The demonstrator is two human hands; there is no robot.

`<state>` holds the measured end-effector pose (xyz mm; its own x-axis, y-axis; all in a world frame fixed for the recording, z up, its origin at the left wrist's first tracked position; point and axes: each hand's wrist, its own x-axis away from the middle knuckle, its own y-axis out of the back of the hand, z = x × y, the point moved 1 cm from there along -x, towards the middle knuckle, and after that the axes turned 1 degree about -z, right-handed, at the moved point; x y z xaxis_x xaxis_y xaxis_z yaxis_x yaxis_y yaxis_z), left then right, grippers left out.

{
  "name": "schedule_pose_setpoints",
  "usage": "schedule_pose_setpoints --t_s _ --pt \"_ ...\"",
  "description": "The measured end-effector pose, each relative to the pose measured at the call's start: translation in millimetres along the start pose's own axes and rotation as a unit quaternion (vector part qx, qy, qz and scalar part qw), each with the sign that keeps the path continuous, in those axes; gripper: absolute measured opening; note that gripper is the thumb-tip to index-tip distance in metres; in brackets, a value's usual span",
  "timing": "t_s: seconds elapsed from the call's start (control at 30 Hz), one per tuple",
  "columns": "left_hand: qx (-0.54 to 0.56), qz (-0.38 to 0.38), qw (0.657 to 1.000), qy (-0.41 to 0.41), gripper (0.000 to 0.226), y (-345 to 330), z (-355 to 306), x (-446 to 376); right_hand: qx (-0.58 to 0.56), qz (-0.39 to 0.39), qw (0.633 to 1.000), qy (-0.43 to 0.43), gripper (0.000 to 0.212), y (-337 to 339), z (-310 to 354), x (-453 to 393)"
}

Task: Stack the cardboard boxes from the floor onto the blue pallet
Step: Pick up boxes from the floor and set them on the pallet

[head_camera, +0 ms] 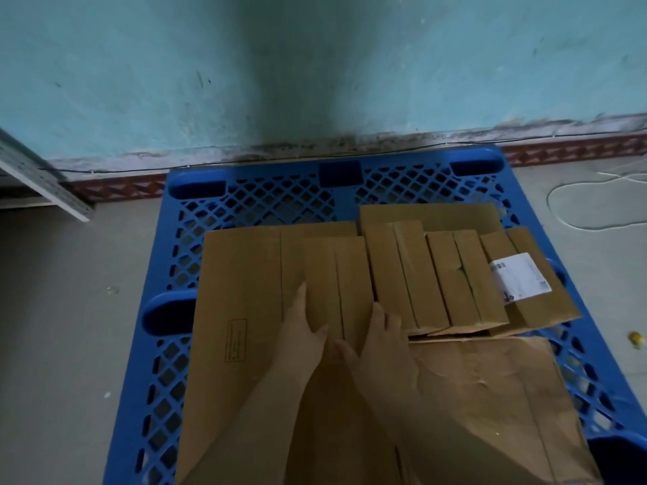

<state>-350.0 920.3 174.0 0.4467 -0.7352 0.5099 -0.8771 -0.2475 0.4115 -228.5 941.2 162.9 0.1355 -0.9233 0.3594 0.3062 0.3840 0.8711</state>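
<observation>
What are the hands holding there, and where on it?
Both hands, left and right, hold a small cardboard box by its near end, one on each side.

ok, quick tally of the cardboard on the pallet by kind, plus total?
Large flat boxes: 3, left, back right, crumpled front right
Small plain boxes: 3, at
Small box with white label: 1
Total: 7, all on the blue pallet
</observation>
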Motion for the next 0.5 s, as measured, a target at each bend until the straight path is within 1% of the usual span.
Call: schedule_pose_setpoints --t_s 0.07,0.17,0.23,0.3,0.4,0.5 --pt "-0.035 -0.002 0.999 0.003 0.077 -8 -10 -4 -0.010 0.005 1.000 -0.017 0.085 3 -5 -1" --pt "-0.038 -0.018 0.999 0.029 0.075 -15 -17 -8 -0.016 0.034 0.999 -0.023 0.084 6 -4 -12" --pt "-0.030 -0.015 0.999 0.032 0.076 -15 -20 -12 -0.016 0.021 0.999 -0.026 0.082 12 -1 -21" --pt "-0.020 0.001 0.999 0.027 0.079 -15 -22 -18 -0.023 -0.012 0.999 -0.038 0.079 20 0 -29" --pt "-0.017 0.021 1.000 0.000 0.083 -16 -28 -16 -0.058 -0.036 0.996 -0.050 0.073 26 -4 -32" --pt "-0.017 0.039 0.997 -0.057 0.083 -12 -26 5 -0.160 -0.005 0.986 -0.056 0.075 23 -19 -10"
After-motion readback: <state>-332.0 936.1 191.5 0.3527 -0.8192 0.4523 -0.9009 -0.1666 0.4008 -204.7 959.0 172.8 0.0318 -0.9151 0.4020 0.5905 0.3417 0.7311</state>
